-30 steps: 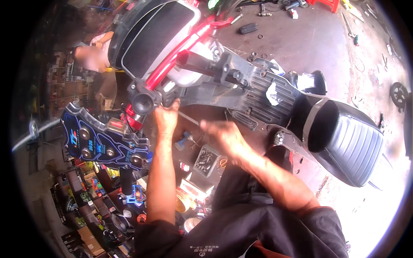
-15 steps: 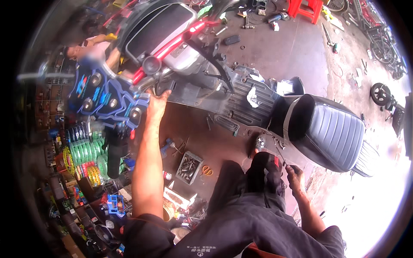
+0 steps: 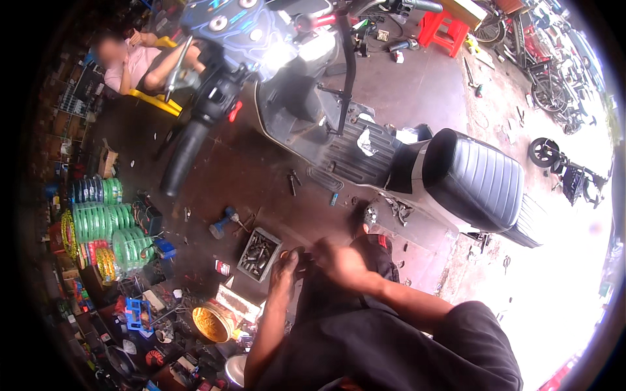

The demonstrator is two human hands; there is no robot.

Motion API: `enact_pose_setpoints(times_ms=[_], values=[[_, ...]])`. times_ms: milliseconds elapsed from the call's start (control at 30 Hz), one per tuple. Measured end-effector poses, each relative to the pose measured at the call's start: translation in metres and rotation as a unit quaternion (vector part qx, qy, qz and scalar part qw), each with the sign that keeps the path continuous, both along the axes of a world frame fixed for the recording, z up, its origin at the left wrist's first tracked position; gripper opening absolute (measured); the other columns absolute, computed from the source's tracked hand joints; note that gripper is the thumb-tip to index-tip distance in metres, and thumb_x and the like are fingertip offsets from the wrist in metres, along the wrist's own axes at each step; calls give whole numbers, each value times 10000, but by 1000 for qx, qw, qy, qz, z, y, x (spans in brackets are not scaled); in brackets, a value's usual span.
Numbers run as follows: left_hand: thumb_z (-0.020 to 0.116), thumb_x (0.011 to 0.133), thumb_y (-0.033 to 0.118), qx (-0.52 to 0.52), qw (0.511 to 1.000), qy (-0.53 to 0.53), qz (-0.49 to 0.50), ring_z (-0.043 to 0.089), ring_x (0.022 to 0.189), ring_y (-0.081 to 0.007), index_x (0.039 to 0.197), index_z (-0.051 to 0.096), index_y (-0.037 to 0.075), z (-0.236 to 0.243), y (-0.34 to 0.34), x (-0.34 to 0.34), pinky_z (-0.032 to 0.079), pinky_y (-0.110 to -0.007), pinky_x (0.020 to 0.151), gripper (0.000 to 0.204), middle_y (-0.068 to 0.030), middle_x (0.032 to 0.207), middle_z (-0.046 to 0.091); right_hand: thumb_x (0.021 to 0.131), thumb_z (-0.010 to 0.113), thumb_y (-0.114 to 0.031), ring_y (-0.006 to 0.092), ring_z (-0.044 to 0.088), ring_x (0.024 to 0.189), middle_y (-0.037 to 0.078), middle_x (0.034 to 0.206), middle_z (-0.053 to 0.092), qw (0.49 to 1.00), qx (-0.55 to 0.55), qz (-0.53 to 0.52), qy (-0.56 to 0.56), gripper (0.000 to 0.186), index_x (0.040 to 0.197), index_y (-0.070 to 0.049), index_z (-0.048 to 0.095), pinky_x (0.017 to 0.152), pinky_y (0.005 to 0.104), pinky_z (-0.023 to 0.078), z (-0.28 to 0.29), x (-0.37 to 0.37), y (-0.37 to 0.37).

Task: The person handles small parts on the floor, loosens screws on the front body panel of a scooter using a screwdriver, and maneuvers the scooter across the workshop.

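Note:
Both my hands are close together over my lap, in front of my dark trousers. My left hand (image 3: 285,268) has its fingers drawn together, with a small dark thing beside the fingertips that I cannot make out. Motion smears my right hand (image 3: 342,264), so its fingers and anything in them cannot be read. A part-dismantled scooter stands ahead: its black handlebar grip (image 3: 184,155) reaches toward me at the left, the ribbed footboard (image 3: 357,151) is in the middle and the black padded seat (image 3: 479,179) is at the right. Neither hand touches the scooter.
A grey tray of metal parts (image 3: 259,254) lies left of my hands, near a blue power tool (image 3: 225,223). A yellow bucket (image 3: 214,324) and green coiled goods (image 3: 104,221) stand left. A person (image 3: 140,68) sits far left. A red stool (image 3: 443,31) is at the back.
My left hand has come off the scooter's front and back to my lap. My right hand, which held a thin tool at the right, has swung left beside it. The view has shifted.

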State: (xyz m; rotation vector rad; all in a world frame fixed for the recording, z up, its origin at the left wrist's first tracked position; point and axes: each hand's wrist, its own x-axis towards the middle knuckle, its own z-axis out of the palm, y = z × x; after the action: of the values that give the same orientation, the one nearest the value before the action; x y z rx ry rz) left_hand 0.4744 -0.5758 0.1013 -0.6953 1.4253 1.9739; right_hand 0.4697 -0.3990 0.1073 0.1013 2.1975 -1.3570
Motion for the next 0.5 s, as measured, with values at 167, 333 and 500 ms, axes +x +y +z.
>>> enact_pose_setpoints(times_ms=[167, 333, 500], values=[[518, 887, 300, 16, 972, 50, 230, 605, 798, -195, 1010, 559, 21, -5, -33, 40, 488, -336, 710, 308, -105, 910, 616, 821, 534, -179, 352, 604, 898, 185, 1017, 600, 973, 55, 222, 40, 390, 1179, -44, 460, 758, 417, 491, 19, 15, -77], [511, 867, 342, 33, 934, -75, 347, 596, 666, -254, 872, 576, 40, -55, -146, 132, 492, -407, 592, 309, -90, 771, 596, 802, 616, -326, 323, 621, 849, 129, 962, 641, 992, 20, 126, 14, 406, 1129, -96, 546, 775, 421, 479, 19, 26, -22], [513, 823, 195, -238, 913, -184, 274, 527, 512, -176, 758, 551, 94, -82, -171, 271, 438, -336, 453, 126, -45, 571, 512, 829, 595, -209, 276, 636, 851, 108, 919, 655, 994, 49, -19, 94, 272, 1078, -99, 600, 718, 357, 503, 1, -19, 74]])
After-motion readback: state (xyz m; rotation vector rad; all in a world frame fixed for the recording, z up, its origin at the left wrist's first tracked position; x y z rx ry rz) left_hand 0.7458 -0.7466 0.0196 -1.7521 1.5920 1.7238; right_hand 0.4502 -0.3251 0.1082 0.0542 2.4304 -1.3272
